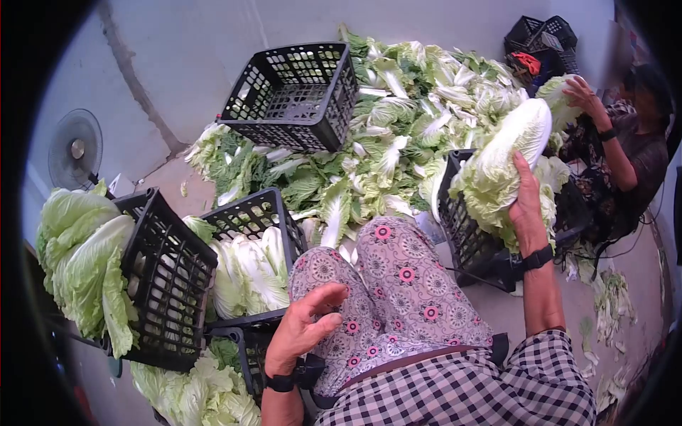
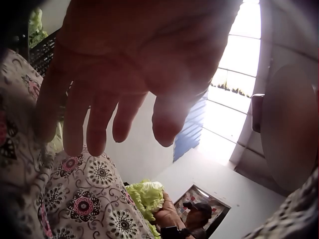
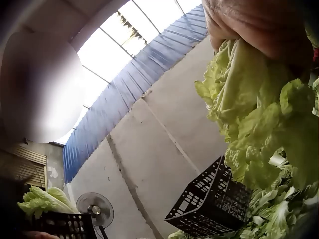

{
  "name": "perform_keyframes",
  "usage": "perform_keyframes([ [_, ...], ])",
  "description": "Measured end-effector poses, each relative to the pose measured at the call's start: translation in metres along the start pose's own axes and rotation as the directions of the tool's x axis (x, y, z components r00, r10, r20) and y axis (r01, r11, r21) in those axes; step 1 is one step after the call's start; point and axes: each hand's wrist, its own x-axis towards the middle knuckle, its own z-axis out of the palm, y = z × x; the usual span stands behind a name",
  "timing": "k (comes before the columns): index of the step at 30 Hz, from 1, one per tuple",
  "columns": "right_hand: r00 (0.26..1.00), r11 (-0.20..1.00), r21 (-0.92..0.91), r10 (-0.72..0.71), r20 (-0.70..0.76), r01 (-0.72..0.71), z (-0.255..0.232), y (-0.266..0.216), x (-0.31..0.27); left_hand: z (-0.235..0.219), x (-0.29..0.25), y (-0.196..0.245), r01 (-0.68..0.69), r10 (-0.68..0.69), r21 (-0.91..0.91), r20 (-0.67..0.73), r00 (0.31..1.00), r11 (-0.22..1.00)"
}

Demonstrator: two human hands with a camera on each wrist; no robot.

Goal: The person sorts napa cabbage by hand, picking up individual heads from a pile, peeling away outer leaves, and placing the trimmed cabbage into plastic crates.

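My right hand (image 1: 526,202) grips a napa cabbage (image 1: 510,145) by its side, with the pale stem end pointing up and the leafy end down. The cabbage is held over a black crate (image 1: 462,245) that stands to the right of my knees. In the right wrist view, loose green leaves (image 3: 259,109) hang below the right hand (image 3: 264,27). My left hand (image 1: 304,330) hovers by my left thigh, holding nothing. Its fingers (image 2: 97,122) are spread and loosely bent in the left wrist view.
Loose cabbage leaves (image 1: 419,135) form a big heap ahead, with a black crate (image 1: 291,128) on top. More crates with cabbages, including a tilted one (image 1: 170,284), stand at my left near a fan (image 1: 77,149). Another person (image 1: 632,156) sits at right, holding a cabbage.
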Motion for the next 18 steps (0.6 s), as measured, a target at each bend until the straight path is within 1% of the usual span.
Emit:
perform_keyframes([
  [2,1.000,1.000,-0.011,-0.019,0.013,0.019,-0.010,0.002,0.012,-0.002,0.001,0.001,0.038,-0.038,-0.005,0.016,0.999,0.999],
  [3,1.000,1.000,-0.008,-0.026,-0.017,0.026,-0.010,0.001,0.014,-0.002,0.002,-0.005,-0.023,0.024,0.024,-0.004,1.000,0.999],
  [6,0.997,0.998,-0.023,-0.052,-0.053,0.051,-0.020,0.005,0.026,-0.003,0.005,-0.012,0.012,-0.010,0.074,-0.035,0.999,0.997],
  [7,0.997,0.998,-0.041,-0.051,-0.064,0.049,-0.025,0.007,0.030,-0.003,0.005,-0.015,0.007,-0.002,0.098,-0.056,0.998,0.995],
  [10,0.992,0.993,-0.079,-0.090,-0.092,0.083,-0.034,0.011,0.048,-0.006,0.008,-0.025,0.004,0.001,0.062,-0.074,0.997,0.998],
  [12,0.992,0.994,-0.094,-0.069,-0.105,0.060,-0.048,0.018,0.065,-0.008,0.007,-0.018,0.044,-0.041,0.050,-0.063,0.997,0.998],
  [14,0.986,0.958,-0.272,-0.123,-0.116,0.088,-0.068,0.027,0.079,-0.008,0.006,-0.018,0.059,-0.058,0.013,-0.033,0.998,0.998],
  [15,0.982,0.896,-0.437,-0.146,-0.124,0.078,-0.091,0.035,0.090,-0.008,0.006,-0.023,0.059,-0.060,-0.030,-0.040,0.997,0.998],
  [16,0.977,0.811,-0.580,-0.176,-0.119,0.075,-0.109,0.046,0.102,-0.007,0.007,-0.027,0.040,-0.041,-0.026,-0.043,0.998,0.999],
  [18,0.926,0.682,-0.713,-0.355,-0.132,0.160,-0.120,0.078,0.105,-0.008,0.007,-0.032,0.007,-0.007,0.000,-0.056,0.998,1.000],
])
